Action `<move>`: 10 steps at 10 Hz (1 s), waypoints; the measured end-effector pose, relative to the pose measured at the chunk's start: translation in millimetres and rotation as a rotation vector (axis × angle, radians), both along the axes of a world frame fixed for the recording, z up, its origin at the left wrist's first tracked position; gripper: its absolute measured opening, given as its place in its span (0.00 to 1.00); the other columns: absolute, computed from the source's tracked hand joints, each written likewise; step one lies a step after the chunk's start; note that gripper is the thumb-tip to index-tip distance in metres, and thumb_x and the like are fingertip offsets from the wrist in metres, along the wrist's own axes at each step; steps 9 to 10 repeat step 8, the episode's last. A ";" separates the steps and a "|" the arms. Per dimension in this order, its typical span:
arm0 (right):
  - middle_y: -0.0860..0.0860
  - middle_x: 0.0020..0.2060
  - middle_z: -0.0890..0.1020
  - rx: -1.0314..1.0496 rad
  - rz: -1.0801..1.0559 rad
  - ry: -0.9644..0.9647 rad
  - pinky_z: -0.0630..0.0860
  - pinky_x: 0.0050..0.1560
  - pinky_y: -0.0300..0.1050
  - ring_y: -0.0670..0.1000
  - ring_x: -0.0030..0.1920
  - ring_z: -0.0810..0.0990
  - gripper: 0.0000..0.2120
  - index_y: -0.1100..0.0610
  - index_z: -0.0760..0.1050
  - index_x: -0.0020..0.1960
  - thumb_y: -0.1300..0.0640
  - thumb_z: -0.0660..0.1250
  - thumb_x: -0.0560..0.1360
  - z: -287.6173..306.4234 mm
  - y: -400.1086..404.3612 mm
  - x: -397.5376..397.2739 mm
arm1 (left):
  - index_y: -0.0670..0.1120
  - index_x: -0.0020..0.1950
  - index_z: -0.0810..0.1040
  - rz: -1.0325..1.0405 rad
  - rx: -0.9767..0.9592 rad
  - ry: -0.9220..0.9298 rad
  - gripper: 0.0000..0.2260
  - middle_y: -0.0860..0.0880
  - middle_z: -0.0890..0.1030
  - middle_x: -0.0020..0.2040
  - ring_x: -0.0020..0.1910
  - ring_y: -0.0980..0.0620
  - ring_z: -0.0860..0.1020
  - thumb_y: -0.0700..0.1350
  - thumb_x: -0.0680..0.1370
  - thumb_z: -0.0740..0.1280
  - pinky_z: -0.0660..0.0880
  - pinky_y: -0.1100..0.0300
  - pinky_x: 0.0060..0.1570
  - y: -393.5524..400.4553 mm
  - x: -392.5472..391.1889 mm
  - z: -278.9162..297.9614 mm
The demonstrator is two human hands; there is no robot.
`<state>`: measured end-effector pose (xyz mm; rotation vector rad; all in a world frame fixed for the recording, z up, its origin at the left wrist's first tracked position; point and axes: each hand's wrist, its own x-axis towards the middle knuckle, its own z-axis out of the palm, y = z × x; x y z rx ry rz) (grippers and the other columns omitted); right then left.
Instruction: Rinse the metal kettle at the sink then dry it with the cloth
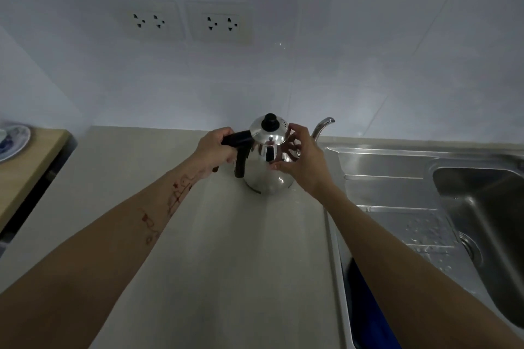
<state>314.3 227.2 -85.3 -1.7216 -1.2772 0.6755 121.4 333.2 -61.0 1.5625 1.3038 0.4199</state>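
Shiny round-bellied metal kettle (268,161) with black knob lid and thin curved spout stands upright on the pale stone desk (215,249), near its far edge against the white tiled wall, a little left of the desk's right edge where the stainless steel sink (425,178) begins. Left hand (215,147) is on the black handle, fingers (224,133) curled tight round its top bar, a full grip. Right hand (300,159) cups the kettle's right flank just under the lid, fingers spread and lightly bent, thumb low against the belly; touching or just off the metal, can't tell for sure. Kettle base looks to be resting on the desk, not lifted yet. Key relation: handle points left, spout points right toward the sink, so the kettle's long axis runs left to right along the far edge and the basin lies to the right of both hands. The right hand is nearer the sink; the left carries the weight. Likely step: lift and carry right over the drainboard to the basin. No tap visible, no cloth identifiable in frame. Drainboard shows water droplets. Two white double wall sockets (187,21) above, well clear of the kettle.
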 end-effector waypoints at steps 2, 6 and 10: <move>0.51 0.54 0.80 0.010 -0.059 -0.023 0.77 0.51 0.41 0.49 0.52 0.81 0.42 0.49 0.66 0.67 0.57 0.83 0.59 -16.0 27.5 -1.8 | 0.47 0.40 0.75 -0.028 -0.001 0.039 0.16 0.46 0.74 0.36 0.34 0.49 0.71 0.27 0.63 0.62 0.65 0.61 0.27 34.6 7.7 -9.2; 0.48 0.56 0.78 0.003 -0.109 0.041 0.78 0.60 0.54 0.52 0.56 0.80 0.46 0.48 0.60 0.74 0.59 0.81 0.63 -29.3 27.3 -12.1 | 0.46 0.45 0.74 -0.159 0.206 0.078 0.08 0.49 0.74 0.35 0.34 0.52 0.72 0.33 0.72 0.64 0.67 0.62 0.30 43.4 9.9 -20.5; 0.52 0.68 0.70 -0.059 -0.092 -0.052 0.69 0.65 0.43 0.51 0.66 0.72 0.48 0.54 0.51 0.78 0.63 0.77 0.69 -7.0 1.1 -19.0 | 0.38 0.72 0.61 -0.202 0.462 0.296 0.27 0.38 0.69 0.69 0.69 0.38 0.66 0.36 0.75 0.66 0.66 0.49 0.67 32.4 2.4 -34.1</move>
